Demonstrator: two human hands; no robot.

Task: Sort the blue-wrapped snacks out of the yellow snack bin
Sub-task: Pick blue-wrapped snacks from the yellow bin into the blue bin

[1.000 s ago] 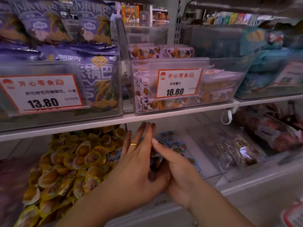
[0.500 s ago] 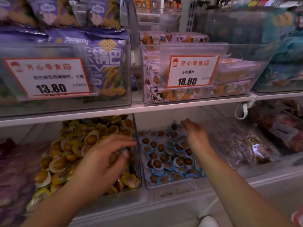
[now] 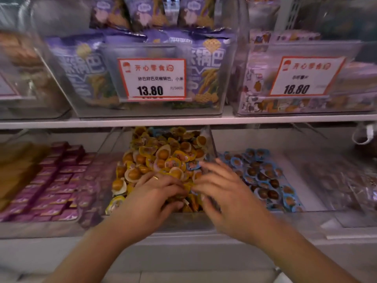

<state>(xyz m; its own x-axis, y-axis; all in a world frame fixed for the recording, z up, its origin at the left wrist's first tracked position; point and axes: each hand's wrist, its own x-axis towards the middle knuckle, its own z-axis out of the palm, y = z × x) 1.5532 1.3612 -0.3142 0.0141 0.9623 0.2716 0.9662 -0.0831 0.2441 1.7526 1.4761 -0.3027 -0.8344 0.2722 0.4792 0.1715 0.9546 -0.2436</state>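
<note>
Blue-wrapped snacks, small round sealed cups with brown centres, lie mostly in the clear plastic bin on the right of the lower shelf; one blue-wrapped cup sits among the yellow ones, just beyond the right hand's fingertips, and a few more show at the back of that heap. The yellow snack bin, a clear plastic tub heaped with yellow-wrapped cups, stands in the middle of the lower shelf. The left hand, a gold ring on one finger, rests on the yellow heap with fingers curled down into it; whether it holds anything I cannot tell. The right hand is blurred, fingers spread and loosely bent over the heap's right edge, nothing visibly held.

On the white shelf above, a red-bordered white price card reads 13.80, fronting purple snack bags. A second card reads 18.80. Pink wrapped packets fill the bin at lower left.
</note>
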